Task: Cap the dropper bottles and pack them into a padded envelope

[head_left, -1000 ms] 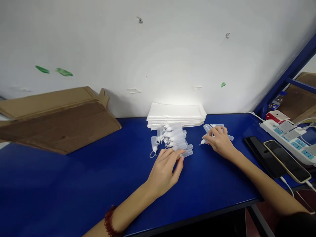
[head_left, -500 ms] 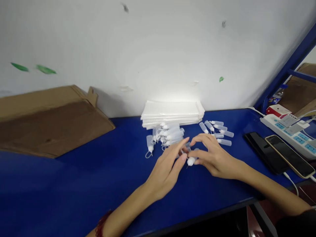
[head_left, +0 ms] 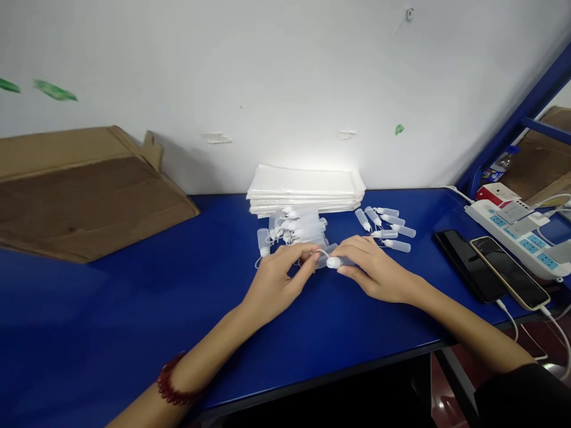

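Note:
My right hand (head_left: 377, 270) is closed on a small translucent squeeze bottle (head_left: 347, 260), its white cap end (head_left: 333, 262) pointing left. From that end a thin white strap (head_left: 324, 252) curves to my left hand (head_left: 281, 274), whose thumb and forefinger pinch its far end; the tip itself is hidden by the fingers. Behind my left hand lies a heap of similar bottles (head_left: 307, 224) with strap loops. Several more bottles (head_left: 397, 245) lie loosely spread beyond my right hand.
A stack of white plastic packets (head_left: 306, 184) rests against the wall behind the bottles. A brown cardboard box (head_left: 89, 202) stands at left. Two phones (head_left: 511, 270) with cables and a white power strip (head_left: 517, 238) lie at right. The blue table's front edge (head_left: 321, 377) runs below my arms.
My left thumb and forefinger have closed into a pinch on the bottle's strap. The right hand keeps its hold on the bottle. The whole view has shifted slightly.

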`<state>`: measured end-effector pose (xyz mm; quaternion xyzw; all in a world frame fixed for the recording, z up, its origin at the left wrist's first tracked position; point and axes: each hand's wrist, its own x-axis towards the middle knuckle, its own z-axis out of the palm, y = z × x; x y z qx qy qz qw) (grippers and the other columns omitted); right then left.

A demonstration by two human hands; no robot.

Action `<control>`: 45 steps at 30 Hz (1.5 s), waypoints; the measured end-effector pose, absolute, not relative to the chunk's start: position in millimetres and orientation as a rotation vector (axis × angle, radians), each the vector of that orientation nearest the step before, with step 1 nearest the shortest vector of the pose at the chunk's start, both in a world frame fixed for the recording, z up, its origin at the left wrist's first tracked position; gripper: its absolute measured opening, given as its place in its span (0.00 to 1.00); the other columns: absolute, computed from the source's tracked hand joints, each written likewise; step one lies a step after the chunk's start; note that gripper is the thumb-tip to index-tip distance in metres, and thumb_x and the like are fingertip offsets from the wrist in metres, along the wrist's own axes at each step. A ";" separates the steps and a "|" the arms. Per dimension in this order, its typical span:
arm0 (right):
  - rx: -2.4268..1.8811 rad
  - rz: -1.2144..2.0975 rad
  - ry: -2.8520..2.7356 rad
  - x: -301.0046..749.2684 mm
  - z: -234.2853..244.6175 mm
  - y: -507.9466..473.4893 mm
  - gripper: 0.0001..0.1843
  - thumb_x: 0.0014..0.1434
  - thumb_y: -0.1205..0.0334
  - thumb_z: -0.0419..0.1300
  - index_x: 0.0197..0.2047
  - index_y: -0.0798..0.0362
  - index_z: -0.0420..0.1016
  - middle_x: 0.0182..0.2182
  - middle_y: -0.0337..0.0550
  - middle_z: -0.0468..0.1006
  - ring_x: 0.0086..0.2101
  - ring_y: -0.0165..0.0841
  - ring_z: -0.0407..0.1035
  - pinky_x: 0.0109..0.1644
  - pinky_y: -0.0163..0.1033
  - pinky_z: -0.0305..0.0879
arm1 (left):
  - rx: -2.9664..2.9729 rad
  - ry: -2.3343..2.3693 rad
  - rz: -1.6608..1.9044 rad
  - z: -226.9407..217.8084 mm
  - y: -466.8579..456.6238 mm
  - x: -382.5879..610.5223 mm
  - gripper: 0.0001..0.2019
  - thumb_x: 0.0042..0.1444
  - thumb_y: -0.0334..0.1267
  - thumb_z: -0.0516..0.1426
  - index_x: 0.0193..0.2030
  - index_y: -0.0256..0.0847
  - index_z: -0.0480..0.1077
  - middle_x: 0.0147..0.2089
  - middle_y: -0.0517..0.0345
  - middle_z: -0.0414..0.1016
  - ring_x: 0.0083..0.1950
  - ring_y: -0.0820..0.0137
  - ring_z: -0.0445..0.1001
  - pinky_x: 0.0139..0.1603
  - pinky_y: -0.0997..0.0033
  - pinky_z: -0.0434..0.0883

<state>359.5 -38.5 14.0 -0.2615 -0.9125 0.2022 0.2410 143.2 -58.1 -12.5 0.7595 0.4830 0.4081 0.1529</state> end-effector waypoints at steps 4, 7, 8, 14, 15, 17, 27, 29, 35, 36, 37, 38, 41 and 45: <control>-0.747 0.541 -2.521 357.5 13.8 -41.0 0.11 0.69 0.64 0.49 0.52 0.55 0.66 0.45 0.50 0.73 0.46 0.39 0.65 0.52 0.47 0.61 | 2.105 1.418 1.185 -9.3 -57.6 138.5 0.10 0.61 0.43 0.56 0.36 0.40 0.76 0.28 0.60 0.78 0.31 0.69 0.76 0.35 0.72 0.72; -0.781 0.519 -2.494 361.3 13.7 -39.5 0.12 0.70 0.64 0.47 0.51 0.56 0.66 0.43 0.50 0.72 0.43 0.39 0.65 0.49 0.46 0.64 | 2.094 1.384 1.167 -7.5 -57.4 136.9 0.10 0.61 0.43 0.57 0.35 0.40 0.76 0.25 0.62 0.76 0.28 0.71 0.75 0.32 0.74 0.71; -0.779 0.504 -2.485 362.6 13.4 -38.5 0.12 0.70 0.64 0.47 0.50 0.57 0.66 0.43 0.51 0.72 0.42 0.39 0.65 0.48 0.46 0.64 | 2.108 1.374 1.159 -7.1 -57.5 136.9 0.10 0.61 0.43 0.57 0.35 0.40 0.76 0.24 0.62 0.75 0.27 0.72 0.74 0.31 0.75 0.70; -0.724 0.340 -2.482 365.7 7.8 -30.5 0.11 0.69 0.66 0.46 0.50 0.58 0.67 0.42 0.52 0.70 0.40 0.39 0.64 0.44 0.47 0.66 | 2.291 1.278 1.186 -6.0 -59.9 139.3 0.09 0.62 0.39 0.56 0.38 0.38 0.75 0.31 0.58 0.77 0.29 0.72 0.73 0.31 0.75 0.70; -0.723 0.320 -2.480 365.9 7.0 -29.5 0.11 0.69 0.67 0.46 0.49 0.57 0.67 0.42 0.52 0.70 0.40 0.39 0.64 0.44 0.47 0.67 | 2.314 1.262 1.194 -6.0 -60.4 139.5 0.08 0.62 0.38 0.56 0.39 0.38 0.76 0.32 0.57 0.78 0.31 0.71 0.74 0.33 0.74 0.70; -0.721 0.298 -2.472 366.3 5.9 -28.4 0.11 0.68 0.67 0.47 0.49 0.57 0.67 0.42 0.52 0.70 0.40 0.39 0.64 0.44 0.47 0.67 | 2.342 1.236 1.215 -6.0 -61.4 139.8 0.08 0.62 0.37 0.56 0.39 0.38 0.76 0.34 0.56 0.79 0.34 0.70 0.76 0.36 0.73 0.72; -0.699 0.406 -2.434 371.8 13.2 -34.4 0.11 0.68 0.68 0.47 0.52 0.56 0.64 0.43 0.53 0.70 0.42 0.38 0.67 0.45 0.46 0.71 | 2.081 1.194 1.087 2.7 -67.6 144.5 0.10 0.61 0.39 0.56 0.32 0.39 0.76 0.30 0.58 0.78 0.29 0.71 0.75 0.30 0.75 0.70; -0.699 0.438 -2.418 372.9 14.9 -36.3 0.11 0.68 0.68 0.48 0.53 0.55 0.64 0.44 0.52 0.70 0.43 0.38 0.68 0.45 0.45 0.71 | 1.988 1.200 1.052 6.5 -69.8 144.5 0.11 0.61 0.39 0.56 0.30 0.39 0.76 0.29 0.58 0.78 0.30 0.71 0.74 0.31 0.75 0.69; -0.696 0.474 -2.427 374.4 16.5 -40.3 0.12 0.68 0.68 0.48 0.53 0.54 0.64 0.44 0.52 0.69 0.43 0.38 0.68 0.46 0.45 0.71 | 1.705 1.174 1.022 11.3 -71.6 142.9 0.13 0.59 0.42 0.56 0.29 0.38 0.77 0.27 0.58 0.76 0.26 0.74 0.71 0.28 0.77 0.69; -0.698 0.469 -2.427 374.3 16.7 -40.8 0.12 0.68 0.68 0.48 0.53 0.54 0.64 0.44 0.52 0.69 0.43 0.38 0.68 0.45 0.45 0.71 | 1.670 1.164 1.015 11.0 -71.2 142.9 0.13 0.59 0.43 0.55 0.30 0.38 0.77 0.26 0.58 0.76 0.26 0.74 0.70 0.28 0.77 0.69; -0.700 0.465 -2.426 374.2 16.8 -41.3 0.12 0.68 0.68 0.48 0.53 0.54 0.64 0.45 0.52 0.69 0.43 0.38 0.68 0.45 0.45 0.71 | 1.644 1.154 1.008 10.3 -70.8 142.9 0.14 0.59 0.43 0.55 0.30 0.38 0.77 0.26 0.58 0.76 0.26 0.74 0.70 0.27 0.77 0.69; -0.698 0.462 -2.423 374.0 16.8 -41.7 0.12 0.68 0.68 0.48 0.53 0.54 0.64 0.45 0.53 0.68 0.43 0.38 0.68 0.45 0.45 0.71 | 1.624 1.144 1.001 9.5 -70.5 143.1 0.14 0.59 0.44 0.55 0.30 0.38 0.77 0.26 0.58 0.76 0.26 0.74 0.70 0.27 0.77 0.69; -0.676 0.475 -2.393 372.7 16.2 -43.0 0.12 0.68 0.68 0.49 0.54 0.54 0.63 0.45 0.53 0.69 0.44 0.37 0.68 0.46 0.46 0.71 | 1.566 1.109 0.991 6.3 -69.9 145.0 0.14 0.59 0.45 0.56 0.31 0.37 0.77 0.26 0.58 0.75 0.25 0.74 0.69 0.27 0.77 0.68; -0.642 0.519 -2.356 370.2 12.7 -45.5 0.13 0.68 0.69 0.49 0.54 0.54 0.62 0.45 0.52 0.69 0.44 0.37 0.67 0.47 0.46 0.71 | 1.450 1.043 0.986 1.9 -69.8 148.8 0.15 0.59 0.46 0.57 0.31 0.37 0.77 0.25 0.58 0.73 0.25 0.75 0.67 0.26 0.77 0.67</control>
